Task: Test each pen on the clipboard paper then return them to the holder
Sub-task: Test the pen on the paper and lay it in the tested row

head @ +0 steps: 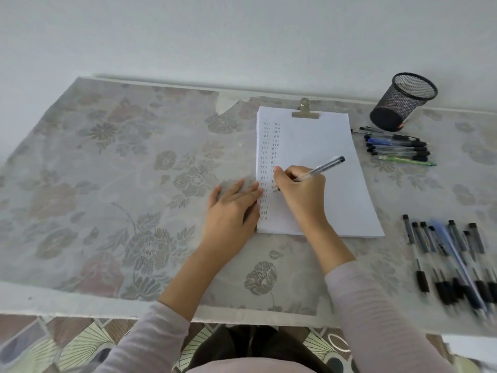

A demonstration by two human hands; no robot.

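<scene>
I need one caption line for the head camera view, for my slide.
Right hand tests a clear pen on the clipboard paper while the left hand rests at its edge.

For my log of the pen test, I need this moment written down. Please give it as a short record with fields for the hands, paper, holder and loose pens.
right hand: grips a clear pen, tip on the paper's left part
left hand: flat, fingers straight, at the paper's left edge
paper: under a metal clip, small marks in columns down its left side
holder: black mesh, standing at the far right; contents hard to tell
far pens: row lying beside the holder
near pens: blurred group at the near right
</scene>
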